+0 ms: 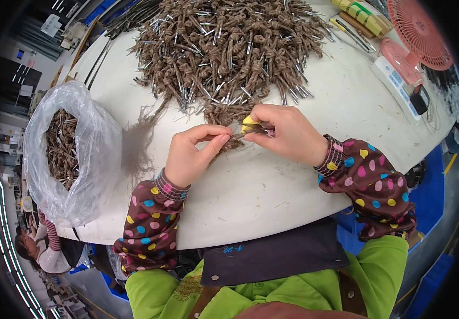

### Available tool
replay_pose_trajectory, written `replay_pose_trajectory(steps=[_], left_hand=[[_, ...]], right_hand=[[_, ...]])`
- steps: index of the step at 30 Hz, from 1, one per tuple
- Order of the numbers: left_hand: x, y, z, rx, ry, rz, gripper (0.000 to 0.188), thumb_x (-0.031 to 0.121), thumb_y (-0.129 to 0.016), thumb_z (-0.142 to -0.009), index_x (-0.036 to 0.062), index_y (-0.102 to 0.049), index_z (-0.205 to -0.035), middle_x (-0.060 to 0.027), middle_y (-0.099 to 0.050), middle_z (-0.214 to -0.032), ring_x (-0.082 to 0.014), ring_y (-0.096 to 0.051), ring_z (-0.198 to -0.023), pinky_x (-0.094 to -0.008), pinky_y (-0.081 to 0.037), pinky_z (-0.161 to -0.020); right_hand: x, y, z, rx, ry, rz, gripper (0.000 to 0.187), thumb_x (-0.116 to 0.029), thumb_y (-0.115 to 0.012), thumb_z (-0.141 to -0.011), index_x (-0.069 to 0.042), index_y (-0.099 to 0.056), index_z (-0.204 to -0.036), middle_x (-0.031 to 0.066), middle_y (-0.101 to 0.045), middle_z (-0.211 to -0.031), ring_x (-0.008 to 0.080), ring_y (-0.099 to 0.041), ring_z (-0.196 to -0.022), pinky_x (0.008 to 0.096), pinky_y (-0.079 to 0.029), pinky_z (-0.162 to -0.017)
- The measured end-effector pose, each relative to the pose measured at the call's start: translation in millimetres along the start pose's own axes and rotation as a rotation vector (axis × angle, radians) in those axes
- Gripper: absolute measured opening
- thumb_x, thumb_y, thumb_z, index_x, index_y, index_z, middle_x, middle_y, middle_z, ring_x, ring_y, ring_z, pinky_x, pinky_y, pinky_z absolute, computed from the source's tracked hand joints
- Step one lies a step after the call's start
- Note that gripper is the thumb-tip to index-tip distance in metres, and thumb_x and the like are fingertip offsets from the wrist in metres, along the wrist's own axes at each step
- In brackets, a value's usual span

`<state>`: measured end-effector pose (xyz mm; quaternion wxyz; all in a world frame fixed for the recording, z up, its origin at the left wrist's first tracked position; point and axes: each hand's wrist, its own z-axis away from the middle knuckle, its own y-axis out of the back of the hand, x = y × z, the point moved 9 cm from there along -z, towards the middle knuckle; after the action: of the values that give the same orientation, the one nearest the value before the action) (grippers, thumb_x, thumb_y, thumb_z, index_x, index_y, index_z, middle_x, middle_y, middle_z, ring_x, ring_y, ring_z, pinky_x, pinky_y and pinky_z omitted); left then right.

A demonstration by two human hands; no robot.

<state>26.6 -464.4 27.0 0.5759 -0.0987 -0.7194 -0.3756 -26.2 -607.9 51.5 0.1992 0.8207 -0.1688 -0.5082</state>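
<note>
My left hand (193, 150) is closed in a pinch, thumb against forefinger, on the end of a brown cord (234, 142). In my right hand (292, 132) is a small pair of thread snips (256, 128), its dark blades pointing left at the cord end, close to my left fingertips. Something yellow (248, 123) shows beside the blades; I cannot tell whether it belongs to the snips or wraps a finger. Just beyond both hands rises a big heap of knotted brown cords (229, 48) with shiny metal tips. Part of the worked cord is hidden by my fingers.
A clear plastic bag (101, 154) of similar cords stands at the left of the white table (272, 207). Frayed fibres (143, 138) lie beside it. At the right are a white power strip (395, 87), a pink fan (420, 32) and a yellow roll (365, 16). Another person (46, 247) sits far left.
</note>
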Motion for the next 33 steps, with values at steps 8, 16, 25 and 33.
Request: replay_pose_trajectory(steps=[8,16,25,33], left_hand=[[-3.1,-18.1,4.8,-0.300,0.065,0.532,0.009,0.005,-0.054,-0.092,-0.0028,-0.057,-0.096,-0.0158,-0.067,-0.095,-0.0158,-0.065,-0.079,-0.0261,-0.053,-0.070],[-2.6,-30.4,6.3,-0.350,0.051,0.635,0.011,0.011,-0.046,-0.098,0.0013,-0.049,-0.095,-0.0126,-0.065,-0.093,-0.0148,-0.062,-0.083,-0.0269,-0.051,-0.073],[5.2,-5.4,-1.4,0.002,-0.132,0.126,0.012,0.011,-0.051,-0.095,-0.0007,-0.055,-0.094,-0.0072,-0.066,-0.086,-0.0111,-0.060,-0.081,-0.0242,-0.048,-0.076],[9.1,-5.6,2.1,0.042,-0.155,-0.090,0.011,0.011,-0.060,-0.090,-0.0003,-0.061,-0.090,-0.0056,-0.065,-0.079,-0.0110,-0.061,-0.072,-0.0236,-0.048,-0.066]], right_hand=[[7.0,-8.3,-1.1,-0.170,-0.114,-0.220,0.019,-0.009,-0.072,-0.079,-0.002,-0.058,-0.089,0.0000,-0.056,-0.075,0.0048,-0.043,-0.062,0.0215,-0.038,-0.055],[-6.8,2.8,-3.3,-0.094,0.011,-0.081,0.026,-0.017,-0.071,-0.081,-0.003,-0.056,-0.099,0.0029,-0.054,-0.078,0.0108,-0.045,-0.059,0.0237,-0.039,-0.055],[-10.3,-5.2,4.9,-0.100,-0.068,-0.006,0.023,-0.023,-0.063,-0.086,-0.002,-0.054,-0.091,0.0098,-0.054,-0.080,0.0230,-0.055,-0.067,0.0320,-0.044,-0.060],[-10.6,-10.3,4.6,-0.077,-0.054,0.102,0.023,-0.024,-0.067,-0.082,-0.004,-0.057,-0.083,0.0082,-0.056,-0.076,0.0243,-0.057,-0.067,0.0335,-0.044,-0.058]])
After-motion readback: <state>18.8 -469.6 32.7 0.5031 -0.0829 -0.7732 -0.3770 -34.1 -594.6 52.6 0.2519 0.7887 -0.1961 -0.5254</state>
